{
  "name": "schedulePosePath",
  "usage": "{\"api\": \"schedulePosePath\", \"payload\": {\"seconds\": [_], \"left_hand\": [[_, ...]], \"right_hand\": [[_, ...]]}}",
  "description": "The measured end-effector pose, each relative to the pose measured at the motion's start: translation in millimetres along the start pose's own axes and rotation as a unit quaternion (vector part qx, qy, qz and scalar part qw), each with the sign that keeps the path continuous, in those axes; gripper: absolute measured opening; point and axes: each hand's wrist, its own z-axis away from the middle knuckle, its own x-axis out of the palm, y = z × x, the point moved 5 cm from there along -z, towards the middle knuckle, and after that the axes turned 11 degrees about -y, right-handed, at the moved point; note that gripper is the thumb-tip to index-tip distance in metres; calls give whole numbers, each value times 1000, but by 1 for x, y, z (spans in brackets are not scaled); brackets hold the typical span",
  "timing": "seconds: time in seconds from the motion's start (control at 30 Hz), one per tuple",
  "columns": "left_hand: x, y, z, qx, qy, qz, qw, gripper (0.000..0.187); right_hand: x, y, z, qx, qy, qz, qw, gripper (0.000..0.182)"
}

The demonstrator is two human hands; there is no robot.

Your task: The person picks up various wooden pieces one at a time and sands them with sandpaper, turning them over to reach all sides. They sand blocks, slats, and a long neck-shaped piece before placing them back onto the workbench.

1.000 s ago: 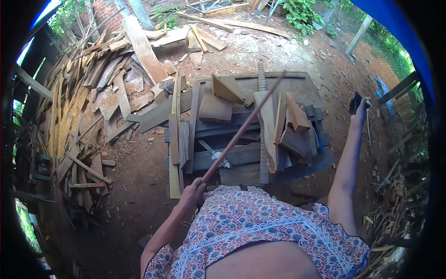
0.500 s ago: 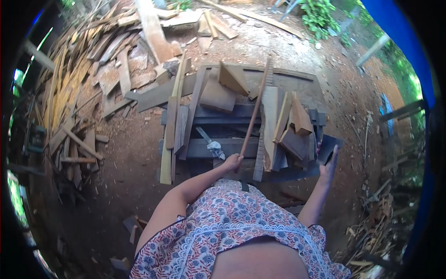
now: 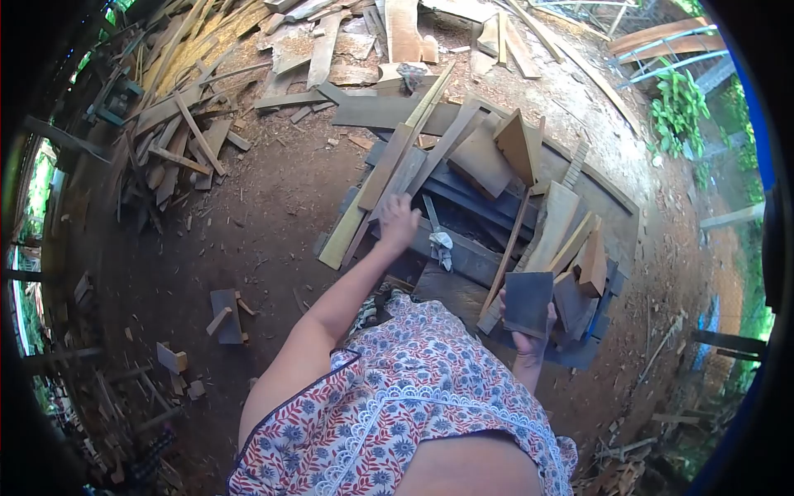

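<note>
My left hand (image 3: 400, 223) is at the near end of a grey plank (image 3: 405, 172) in the left group of boards, its fingers loosely bent and apart. In my right hand (image 3: 533, 341) is a dark flat rectangular wood piece (image 3: 528, 299), gripped by its edges with its broad face up. A thin reddish-brown stick (image 3: 506, 252) lies slanted on the low worktable (image 3: 467, 258), left of the right-hand wood pieces. Between the two groups rests a narrow blade (image 3: 431, 212) with a whitish cloth-wrapped handle (image 3: 441, 241).
Wedge-shaped wood blocks (image 3: 517, 147) stand at the table's far side, beside a pale board (image 3: 550, 223). Scrap wood (image 3: 186, 153) is heaped at the left, and more planks (image 3: 405, 33) lie on the ground ahead. Small offcuts (image 3: 227, 316) lie at my lower left.
My left hand has let go of the stick and moved left to the grey plank. My right hand has brought the dark piece inward and turned its face up. The view has turned right.
</note>
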Motion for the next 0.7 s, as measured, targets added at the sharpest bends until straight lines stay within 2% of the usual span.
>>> {"api": "schedulePosePath", "payload": {"seconds": [0.03,0.07,0.13,0.17,0.23,0.37,0.43,0.47,0.5,0.53,0.57,0.6,0.63,0.67,0.7], "left_hand": [[-13,-8,-6,-36,64,-48,996,53],[-11,-16,-14,-38,66,-48,996,53],[-1,-39,-27,-134,82,-119,980,58],[1,-40,-31,-133,83,-117,981,58],[5,-40,-39,-172,-16,-116,978,60],[8,-47,-43,-152,-42,-105,982,61],[6,-54,-45,-108,5,-18,994,59],[6,-51,-45,-94,-4,-19,995,59],[8,-55,-43,-111,-59,116,985,58],[7,-54,-37,-131,-110,249,953,57],[8,-42,-28,-104,-132,364,916,56],[4,-18,-11,-77,-150,474,864,56],[-26,24,16,-81,-176,565,802,52],[-41,53,30,-76,-220,628,742,50],[-43,71,41,-46,-249,680,688,51]], "right_hand": [[0,6,-7,13,-10,5,1000,61],[2,11,-12,25,-20,9,999,61],[10,16,-19,30,-24,17,999,60],[13,16,-22,34,-26,24,999,59],[21,14,-29,36,-45,21,998,59],[29,9,-45,27,-61,23,998,60],[42,8,-47,-9,-72,-1,997,61],[50,8,-48,-13,-66,-15,998,60],[57,8,-50,-12,-64,-29,997,59],[60,8,-52,-9,-69,-12,998,60],[59,9,-55,-11,-71,-13,997,60],[53,8,-57,-30,-47,95,994,60],[50,8,-59,-49,-22,203,978,60],[58,12,-61,-45,-26,203,978,60],[77,14,-61,-70,-38,336,939,59]]}}
